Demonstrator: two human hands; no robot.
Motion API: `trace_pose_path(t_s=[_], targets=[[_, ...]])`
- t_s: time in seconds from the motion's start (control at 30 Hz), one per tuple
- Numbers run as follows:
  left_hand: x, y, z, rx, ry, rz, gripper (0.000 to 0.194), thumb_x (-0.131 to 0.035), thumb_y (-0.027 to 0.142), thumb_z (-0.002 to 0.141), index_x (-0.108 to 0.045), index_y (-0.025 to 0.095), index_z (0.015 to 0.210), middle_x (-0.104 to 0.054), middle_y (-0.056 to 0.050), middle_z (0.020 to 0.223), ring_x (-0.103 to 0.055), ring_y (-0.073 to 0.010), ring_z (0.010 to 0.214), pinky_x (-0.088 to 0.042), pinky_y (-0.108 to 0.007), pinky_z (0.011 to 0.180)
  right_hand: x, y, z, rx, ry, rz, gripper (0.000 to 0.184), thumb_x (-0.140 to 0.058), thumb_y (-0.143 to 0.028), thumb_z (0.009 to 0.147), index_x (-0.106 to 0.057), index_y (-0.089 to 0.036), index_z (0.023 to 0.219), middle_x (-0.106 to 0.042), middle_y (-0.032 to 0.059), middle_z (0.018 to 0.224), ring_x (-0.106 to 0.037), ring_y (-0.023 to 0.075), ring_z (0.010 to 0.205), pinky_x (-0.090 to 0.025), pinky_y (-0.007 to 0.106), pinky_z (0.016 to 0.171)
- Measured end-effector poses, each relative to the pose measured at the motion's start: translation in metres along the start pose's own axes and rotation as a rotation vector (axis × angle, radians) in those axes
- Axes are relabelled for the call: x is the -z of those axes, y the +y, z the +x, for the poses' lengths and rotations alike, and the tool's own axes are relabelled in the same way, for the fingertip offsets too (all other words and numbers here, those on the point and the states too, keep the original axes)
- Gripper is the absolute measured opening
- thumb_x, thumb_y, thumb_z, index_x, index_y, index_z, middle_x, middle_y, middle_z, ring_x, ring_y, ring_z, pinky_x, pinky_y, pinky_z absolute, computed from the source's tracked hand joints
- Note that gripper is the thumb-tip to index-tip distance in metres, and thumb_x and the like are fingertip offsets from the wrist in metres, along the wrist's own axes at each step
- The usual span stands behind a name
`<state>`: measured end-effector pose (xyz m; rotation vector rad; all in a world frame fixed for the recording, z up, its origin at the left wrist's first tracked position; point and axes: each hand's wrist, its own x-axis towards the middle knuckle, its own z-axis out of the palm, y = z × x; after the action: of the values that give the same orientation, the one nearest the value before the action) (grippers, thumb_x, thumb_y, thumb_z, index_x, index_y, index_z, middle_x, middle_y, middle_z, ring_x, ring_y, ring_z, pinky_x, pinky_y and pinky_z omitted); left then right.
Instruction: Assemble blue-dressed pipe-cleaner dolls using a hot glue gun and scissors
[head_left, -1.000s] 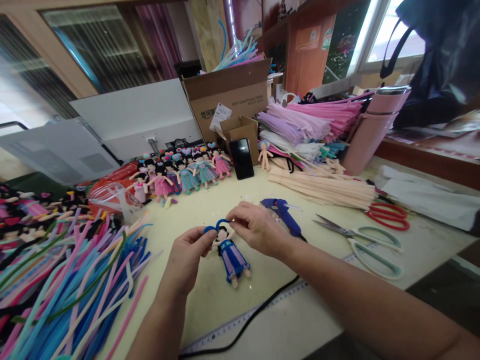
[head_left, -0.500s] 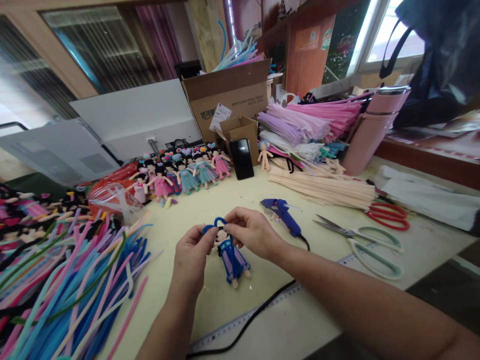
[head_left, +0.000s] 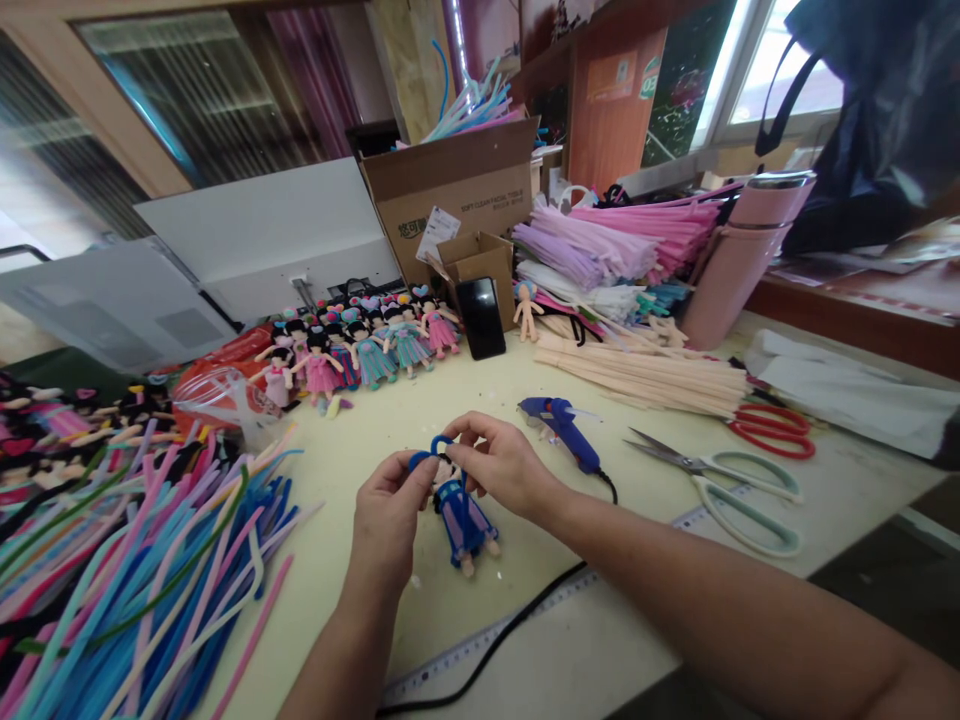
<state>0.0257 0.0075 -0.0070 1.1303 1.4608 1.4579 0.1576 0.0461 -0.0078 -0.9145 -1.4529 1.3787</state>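
A blue pipe cleaner (head_left: 440,440) bent into loops is pinched between the thumb and fingers of both my hands. My left hand (head_left: 388,505) grips the left loop, and my right hand (head_left: 504,462) closes on the other one, with a blue length hanging down from it. Right below, a small pipe-cleaner doll (head_left: 463,525) in a blue and lilac dress lies at a slant, feet toward me. My fingers partly cover its head, so I cannot tell whether the loops touch it.
A blue glue gun (head_left: 564,428), green-handled scissors (head_left: 712,475) and red-handled scissors (head_left: 776,430) lie to the right. Loose pipe cleaners (head_left: 172,570) heap at left. Finished dolls (head_left: 367,345) and a phone (head_left: 481,318) stand behind. A black cord (head_left: 517,615) crosses the ruler strip (head_left: 480,640).
Both hands stay at the doll's head, still pinching the blue pipe cleaner. The two loops sit slightly closer together; the view has shifted a little.
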Motion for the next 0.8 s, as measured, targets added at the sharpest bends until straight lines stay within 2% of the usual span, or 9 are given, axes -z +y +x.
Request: trace_pose_path(t_s=[0.37,0.6,0.8], targets=[[-0.007,0.003,-0.006,0.013,-0.038,-0.011,0.013,-0.068,0.028,0.064,-0.062,0.017,0.064,-0.047,0.007,0.048,-0.037,-0.0078,0.047,-0.03,-0.021,0.046,0.0,0.01,0.001,0.178,0.036,-0.159,0.014,-0.045,-0.014,0.075,-0.056,-0.019,0.083,-0.045,-0.0076,0.057,-0.046,0.0064,0.048,-0.036,0.017,0.046],[-0.005,-0.004,-0.002,0.067,-0.05,-0.126,0.018,-0.072,0.029,0.062,-0.064,0.014,0.067,-0.052,0.006,0.053,-0.04,-0.0068,0.049,-0.032,-0.021,0.048,0.001,0.012,0.003,0.187,0.056,-0.168,0.013,-0.045,-0.016,0.076,-0.055,-0.02,0.084,-0.045,-0.0077,0.056,-0.045,0.0071,0.049,-0.035,0.018,0.047],[-0.003,0.002,-0.001,0.135,-0.043,-0.229,0.022,-0.074,0.03,0.06,-0.063,0.015,0.071,-0.058,0.005,0.052,-0.045,-0.007,0.047,-0.035,-0.02,0.049,0.005,0.01,0.005,0.174,0.071,-0.171,0.013,-0.047,-0.015,0.076,-0.057,-0.019,0.084,-0.044,-0.0079,0.055,-0.045,0.0066,0.048,-0.035,0.017,0.046]])
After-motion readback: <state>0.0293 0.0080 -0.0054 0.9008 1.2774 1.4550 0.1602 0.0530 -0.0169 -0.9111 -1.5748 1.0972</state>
